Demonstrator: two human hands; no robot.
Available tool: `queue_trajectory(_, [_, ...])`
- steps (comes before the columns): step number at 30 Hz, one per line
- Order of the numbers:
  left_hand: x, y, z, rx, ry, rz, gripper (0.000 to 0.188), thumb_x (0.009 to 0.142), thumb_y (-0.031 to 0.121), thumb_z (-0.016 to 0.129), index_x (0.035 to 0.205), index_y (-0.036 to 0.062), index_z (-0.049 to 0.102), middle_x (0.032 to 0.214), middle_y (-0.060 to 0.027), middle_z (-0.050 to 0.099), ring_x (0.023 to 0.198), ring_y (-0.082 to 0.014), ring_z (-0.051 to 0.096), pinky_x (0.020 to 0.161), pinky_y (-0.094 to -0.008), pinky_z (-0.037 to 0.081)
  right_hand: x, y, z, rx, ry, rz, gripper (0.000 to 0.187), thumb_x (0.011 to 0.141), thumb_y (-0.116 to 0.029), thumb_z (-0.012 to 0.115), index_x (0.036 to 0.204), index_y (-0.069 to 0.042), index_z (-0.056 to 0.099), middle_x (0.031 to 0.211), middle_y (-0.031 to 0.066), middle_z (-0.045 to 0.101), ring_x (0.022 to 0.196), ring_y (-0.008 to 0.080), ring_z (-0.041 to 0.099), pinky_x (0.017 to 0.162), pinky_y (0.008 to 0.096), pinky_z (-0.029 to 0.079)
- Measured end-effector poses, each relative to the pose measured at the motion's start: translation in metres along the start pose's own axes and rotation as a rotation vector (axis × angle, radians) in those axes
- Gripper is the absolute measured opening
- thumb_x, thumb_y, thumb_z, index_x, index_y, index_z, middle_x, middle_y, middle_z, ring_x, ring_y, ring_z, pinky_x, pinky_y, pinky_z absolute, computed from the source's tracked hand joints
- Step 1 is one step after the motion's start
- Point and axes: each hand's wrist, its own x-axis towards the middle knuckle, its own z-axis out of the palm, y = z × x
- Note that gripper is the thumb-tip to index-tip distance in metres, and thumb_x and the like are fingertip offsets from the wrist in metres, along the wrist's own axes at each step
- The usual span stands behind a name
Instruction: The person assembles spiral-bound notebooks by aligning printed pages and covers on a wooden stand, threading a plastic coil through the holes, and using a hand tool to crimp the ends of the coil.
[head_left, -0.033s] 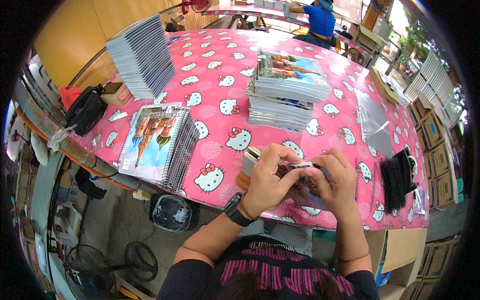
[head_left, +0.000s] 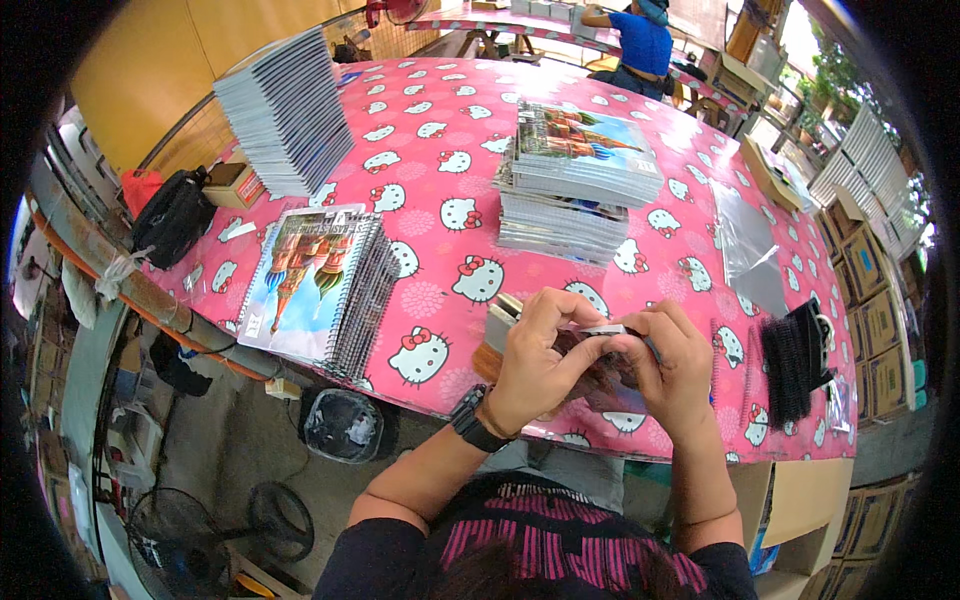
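Near the table's front edge, my left hand [head_left: 545, 350] and my right hand [head_left: 665, 360] are closed together on a notebook [head_left: 597, 388]. Its dark reddish-brown picture side shows below my fingers, and a pale edge points up between my thumbs and fingertips. My hands hide much of it. Beside my left hand lies a thing with a metal bar and a brown wooden part [head_left: 490, 360], partly covered. To the left rests a stack of spiral notebooks [head_left: 305, 285] with a colourful domed-building cover. Beyond my hands sits another stack of notebooks [head_left: 575, 165].
A tall notebook stack [head_left: 285, 115] leans at the far left, near a black bag [head_left: 172, 222] and small box [head_left: 233, 186]. Black binding coils [head_left: 788, 370] and a clear plastic sheet [head_left: 745, 245] lie right on the pink table [head_left: 425, 270]. A person [head_left: 640, 45] sits beyond.
The notebook between my hands has tilted slightly, so its picture side looks darker and its pale edge shows a little differently. My hands stay in almost the same place.
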Motion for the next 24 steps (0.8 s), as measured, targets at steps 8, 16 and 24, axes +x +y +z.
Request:
queue_trajectory(8, [0.012, 0.011, -0.033, 0.354, -0.092, 0.278, 0.027, 0.078, 0.012, 0.073, 0.1, 0.0037, 0.06, 0.087, -0.0034, 0.062, 0.082, -0.0109, 0.061, 0.072, -0.0259, 0.048, 0.019, -0.02, -0.008, 0.086, 0.054, -0.047, 0.016, 0.078, -0.008, 0.067, 0.092, -0.002, 0.064, 0.081, 0.0108, 0.059, 0.068, 0.0241, 0.059, 0.059, 0.0314, 0.046])
queue_trajectory(16, [0.012, 0.066, -0.165, 0.036, 0.791, 0.324, 0.052, 0.085, 0.0, 0.06, 0.129, -0.0009, 0.032, 0.115, -0.0119, 0.054, 0.101, -0.0185, 0.054, 0.087, -0.0304, 0.045, 0.062, -0.055, 0.026, 0.64, 0.642, -0.313, 0.042, 0.084, -0.014, 0.061, 0.122, -0.002, 0.047, 0.127, 0.0147, 0.049, 0.113, 0.0253, 0.05, 0.093, 0.0357, 0.039])
queue_trajectory(24, [-0.077, 0.016, -0.302, 0.533, 0.855, -0.288, 0.046, 0.082, 0.014, 0.068, 0.12, -0.0042, 0.048, 0.123, -0.017, 0.049, 0.105, -0.0204, 0.051, 0.088, -0.0322, 0.04, 0.089, -0.048, 0.255, 0.767, 0.168, 0.172, 0.031, 0.088, -0.022, 0.057, 0.111, -0.002, 0.055, 0.115, 0.0115, 0.054, 0.107, 0.0243, 0.05, 0.091, 0.0368, 0.039])
